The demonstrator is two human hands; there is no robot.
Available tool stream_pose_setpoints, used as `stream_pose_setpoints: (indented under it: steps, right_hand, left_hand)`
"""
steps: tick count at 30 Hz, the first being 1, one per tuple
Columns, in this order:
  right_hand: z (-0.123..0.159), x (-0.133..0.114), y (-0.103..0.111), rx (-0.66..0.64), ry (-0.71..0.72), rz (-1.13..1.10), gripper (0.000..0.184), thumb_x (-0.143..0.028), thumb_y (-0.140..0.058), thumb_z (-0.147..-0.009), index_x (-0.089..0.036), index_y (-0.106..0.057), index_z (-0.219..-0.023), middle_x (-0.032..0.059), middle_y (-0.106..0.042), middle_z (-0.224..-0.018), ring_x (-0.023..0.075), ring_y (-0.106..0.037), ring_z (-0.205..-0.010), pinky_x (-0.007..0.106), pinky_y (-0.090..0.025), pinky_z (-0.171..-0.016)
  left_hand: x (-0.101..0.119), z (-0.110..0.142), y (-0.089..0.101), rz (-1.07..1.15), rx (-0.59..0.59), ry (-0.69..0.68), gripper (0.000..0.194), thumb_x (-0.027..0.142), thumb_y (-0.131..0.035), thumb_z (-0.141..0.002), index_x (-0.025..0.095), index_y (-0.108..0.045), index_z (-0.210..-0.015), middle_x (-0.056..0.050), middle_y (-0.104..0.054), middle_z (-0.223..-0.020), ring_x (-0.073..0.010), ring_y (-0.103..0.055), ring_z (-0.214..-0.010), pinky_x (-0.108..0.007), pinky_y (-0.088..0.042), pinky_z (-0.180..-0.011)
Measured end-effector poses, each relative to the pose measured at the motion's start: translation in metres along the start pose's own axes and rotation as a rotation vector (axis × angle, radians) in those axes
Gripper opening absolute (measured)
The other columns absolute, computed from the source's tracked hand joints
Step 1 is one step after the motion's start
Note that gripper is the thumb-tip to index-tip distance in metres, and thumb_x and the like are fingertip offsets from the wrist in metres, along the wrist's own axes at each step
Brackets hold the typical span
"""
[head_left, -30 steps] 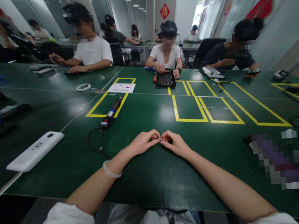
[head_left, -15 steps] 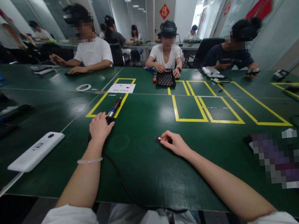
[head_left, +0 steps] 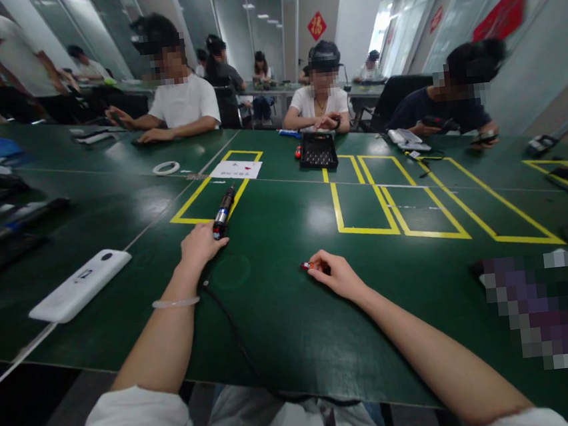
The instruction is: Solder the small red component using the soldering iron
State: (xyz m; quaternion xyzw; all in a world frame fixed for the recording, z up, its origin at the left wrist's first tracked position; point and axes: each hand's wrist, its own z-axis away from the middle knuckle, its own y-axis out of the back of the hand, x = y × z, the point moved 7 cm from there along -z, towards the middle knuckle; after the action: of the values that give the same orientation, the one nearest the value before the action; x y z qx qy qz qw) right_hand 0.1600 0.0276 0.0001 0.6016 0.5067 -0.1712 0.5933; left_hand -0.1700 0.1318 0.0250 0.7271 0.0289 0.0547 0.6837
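Observation:
My left hand (head_left: 199, 246) rests on the green table (head_left: 293, 306) with its fingers closed round the near end of a corded electric screwdriver (head_left: 224, 212), a black and silver tool that lies along a yellow taped box. The tool's black cable (head_left: 229, 325) runs back toward me. My right hand (head_left: 335, 276) pinches a small red and silver part (head_left: 307, 265) against the table, about a hand's width right of the left hand.
A white flat device (head_left: 80, 286) lies at the left. Yellow tape boxes (head_left: 394, 206) mark the table. A black tray (head_left: 317, 151), a white sheet (head_left: 236, 170) and a white tape ring (head_left: 166, 168) lie farther off. Several people sit across the table.
My left hand left the small part, reached forward-left and closed on the screwdriver, which now lies a little nearer. My right hand still pinches the part in place.

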Motion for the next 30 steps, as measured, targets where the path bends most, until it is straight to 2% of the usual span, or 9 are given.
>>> stream_pose_setpoints:
  steps: [7,21,25,30]
  right_hand:
    - [0.000,-0.001,0.000,-0.003,0.002,0.006,0.011,-0.026,-0.059,-0.086,-0.018,-0.059,-0.093,-0.0001,-0.062,-0.076,0.0118,-0.056,-0.066,0.023,-0.044,-0.063]
    - [0.001,-0.001,-0.001,0.002,0.025,0.042,0.010,-0.026,-0.059,-0.087,-0.019,-0.057,-0.093,-0.0002,-0.062,-0.075,0.0126,-0.056,-0.065,0.024,-0.045,-0.064]
    - [0.000,0.001,0.000,0.035,0.021,0.109,0.009,-0.026,-0.059,-0.087,-0.019,-0.056,-0.091,-0.0013,-0.061,-0.072,0.0128,-0.056,-0.063,0.024,-0.042,-0.063]
    - [-0.003,0.004,0.000,0.061,0.017,0.265,0.011,-0.027,-0.063,-0.085,-0.020,-0.055,-0.085,-0.0030,-0.059,-0.065,0.0135,-0.053,-0.061,0.025,-0.038,-0.061]
  left_hand:
    - [0.036,0.016,0.001,-0.036,-0.013,-0.103,0.064,0.056,-0.053,-0.080,0.021,-0.046,-0.134,-0.015,-0.056,-0.123,-0.0320,-0.061,-0.102,-0.038,-0.050,-0.078]
    - [0.159,0.086,0.004,0.128,-0.034,-0.551,0.060,0.043,-0.061,-0.080,0.020,-0.044,-0.132,-0.012,-0.055,-0.123,-0.0270,-0.059,-0.106,-0.035,-0.049,-0.083]
    - [0.176,0.101,0.000,0.170,-0.038,-0.631,0.058,0.042,-0.061,-0.079,0.021,-0.044,-0.131,-0.011,-0.055,-0.124,-0.0265,-0.060,-0.104,-0.035,-0.049,-0.083]
    - [0.183,0.109,-0.002,0.225,-0.074,-0.718,0.060,0.038,-0.060,-0.078,0.022,-0.041,-0.133,-0.010,-0.054,-0.127,-0.0252,-0.060,-0.104,-0.034,-0.049,-0.085]
